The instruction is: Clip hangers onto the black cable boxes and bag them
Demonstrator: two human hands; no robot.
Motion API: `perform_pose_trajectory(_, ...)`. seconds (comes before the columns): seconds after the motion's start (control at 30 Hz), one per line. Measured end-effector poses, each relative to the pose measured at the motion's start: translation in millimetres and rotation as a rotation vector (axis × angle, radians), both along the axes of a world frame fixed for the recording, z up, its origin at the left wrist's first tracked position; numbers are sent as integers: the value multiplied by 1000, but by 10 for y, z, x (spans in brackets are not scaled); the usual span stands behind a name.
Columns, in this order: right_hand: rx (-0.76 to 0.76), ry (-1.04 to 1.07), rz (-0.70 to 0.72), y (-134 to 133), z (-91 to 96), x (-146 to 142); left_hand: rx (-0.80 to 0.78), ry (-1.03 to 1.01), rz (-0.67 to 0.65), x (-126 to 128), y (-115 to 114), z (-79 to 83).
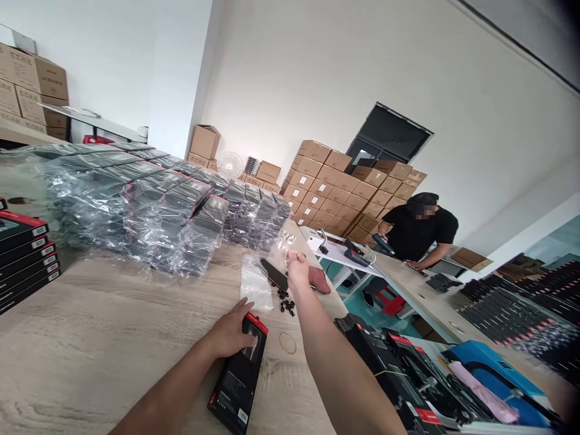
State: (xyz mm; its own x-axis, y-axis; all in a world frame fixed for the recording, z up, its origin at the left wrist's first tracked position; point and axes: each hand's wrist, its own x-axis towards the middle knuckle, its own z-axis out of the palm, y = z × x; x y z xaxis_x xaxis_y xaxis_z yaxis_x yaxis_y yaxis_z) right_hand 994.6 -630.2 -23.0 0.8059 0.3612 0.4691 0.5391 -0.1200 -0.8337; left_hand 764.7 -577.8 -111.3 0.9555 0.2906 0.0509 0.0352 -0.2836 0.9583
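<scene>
My left hand (pixel 233 332) grips the upper part of a black box (pixel 240 380) with a red end, which lies at a slant on the wooden table. Its thumb rests on the picture panel, and the fingers wrap the far side. Farther off, my right hand (pixel 297 269) is stretched out with the fingers curled closed; what they hold, if anything, I cannot make out. Small shiny clear pieces (pixel 288 237) lie just beyond it. Around that hand are a dark flat blade-like piece (pixel 274 275), small black parts (pixel 286 305), a clear plastic bag (pixel 256 284) and a brown-red pouch (pixel 319 280).
Plastic-wrapped stacks of boxes (pixel 158 205) fill the table's far left. More black boxes (pixel 27 257) are piled at the left edge. A rubber band (pixel 287 343) lies near my right forearm. At right, a co-worker (pixel 421 226) stands at another table (pixel 399 275); cartons (pixel 326 187) are stacked behind.
</scene>
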Motion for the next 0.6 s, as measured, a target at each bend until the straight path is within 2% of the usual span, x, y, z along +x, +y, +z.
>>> perform_pose_trajectory(0.13, 1, -70, 19, -8, 314, -101, -21, -105, 18, -47, 12, -7)
perform_pose_trajectory(0.23, -62, -125, 93, -124, 303, -373, -52, -176, 42, -91, 35, 21)
perform_pose_trajectory(0.3, -141, -208, 130, -238, 163, -599, -60, -191, 79, -118, 52, 58)
perform_pose_trajectory(0.4, -252, -330, 158, -401, -159, -923, -78, -159, 149, -147, 64, 112)
perform_pose_trajectory(0.5, -277, -327, 140, -492, -477, -1169, -107, -109, 163, -154, 61, 122)
perform_pose_trajectory(0.6, -286, -277, 154, -519, -679, -1304, -118, -109, 148, -147, 61, 93)
